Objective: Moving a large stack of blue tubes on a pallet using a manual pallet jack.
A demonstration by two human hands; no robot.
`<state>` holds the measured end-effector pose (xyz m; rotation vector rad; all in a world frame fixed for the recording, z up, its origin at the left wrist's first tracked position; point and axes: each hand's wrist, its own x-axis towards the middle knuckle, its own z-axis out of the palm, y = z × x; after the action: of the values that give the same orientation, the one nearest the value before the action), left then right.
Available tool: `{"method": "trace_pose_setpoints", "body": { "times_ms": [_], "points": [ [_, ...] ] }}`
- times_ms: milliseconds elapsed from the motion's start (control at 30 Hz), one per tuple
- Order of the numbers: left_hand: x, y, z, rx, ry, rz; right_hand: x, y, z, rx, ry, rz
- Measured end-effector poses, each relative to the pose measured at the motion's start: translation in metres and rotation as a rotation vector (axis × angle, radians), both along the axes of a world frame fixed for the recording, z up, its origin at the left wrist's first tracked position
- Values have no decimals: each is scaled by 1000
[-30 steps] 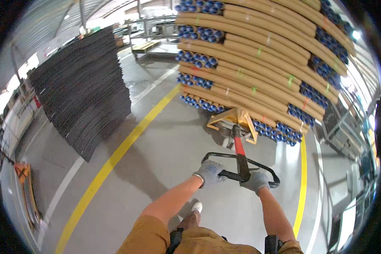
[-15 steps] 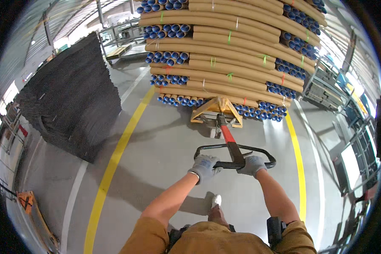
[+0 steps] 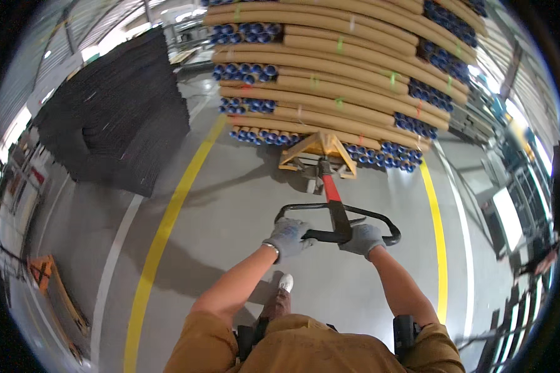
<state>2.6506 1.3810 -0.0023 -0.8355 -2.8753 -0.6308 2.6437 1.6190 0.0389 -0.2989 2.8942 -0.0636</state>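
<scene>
In grey work gloves, both hands hold the black loop handle (image 3: pixel 389 227) of a pallet jack. My left hand (image 3: pixel 289 238) wraps the lower left bar of the loop; my right hand (image 3: pixel 363 239) grips it right of the central shaft. From the handle a black and red shaft (image 3: pixel 331 188) runs forward to the jack's yellow-orange frame (image 3: pixel 320 147). Close behind that frame rises a tall stack of long brown cardboard tubes (image 3: pixel 342 81), bundled in layers with blue-lined ends. The stack hides the forks.
A tall stack of dark sheets (image 3: pixel 115 118) stands at the left beyond the yellow floor line (image 3: pixel 174 227). Another orange pallet jack (image 3: pixel 42 270) is at the lower left. Metal racks and carts (image 3: pixel 510 217) line the right, outside a second yellow line (image 3: pixel 437 236).
The dark stack and the floor surroundings have shifted in view as I step. My hands and the handle sit slightly farther left and higher, and my visible foot has moved left. Both hands keep their grip.
</scene>
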Motion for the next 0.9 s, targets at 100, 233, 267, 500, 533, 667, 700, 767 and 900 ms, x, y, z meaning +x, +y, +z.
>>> {"method": "trace_pose_setpoints", "body": {
  "times_ms": [100, 233, 267, 500, 533, 667, 700, 767, 900],
  "points": [
    [6, -21, -2, 9, -36, -40, 7, -17, -1, 29, -37, -10],
    [2, -24, 3, -5, 7, -37, 4, -25, 11, 36, -83, -39],
    [-1, -27, 1, 16, 24, -42, 1, -26, 7, 17, -85, -25],
    [4, -48, -15, -39, 58, -51, 2, -47, 19, 12, -116, 1],
    [6, -47, -17, -2, 67, -32, 2, -47, 24, 7, -107, 48],
    [10, -44, -19, -17, 52, 48, -8, -47, 11, 31, -119, 80],
    [9, -33, -19, -38, 34, 7, -1, -38, 13, 47, -141, 32],
    [10, -22, -20, -18, 42, -22, 4, -23, 10, 66, -110, 27],
    [6, 9, -20, 3, 66, 7, -2, 0, 11, 80, -85, 51]
  ]
}}
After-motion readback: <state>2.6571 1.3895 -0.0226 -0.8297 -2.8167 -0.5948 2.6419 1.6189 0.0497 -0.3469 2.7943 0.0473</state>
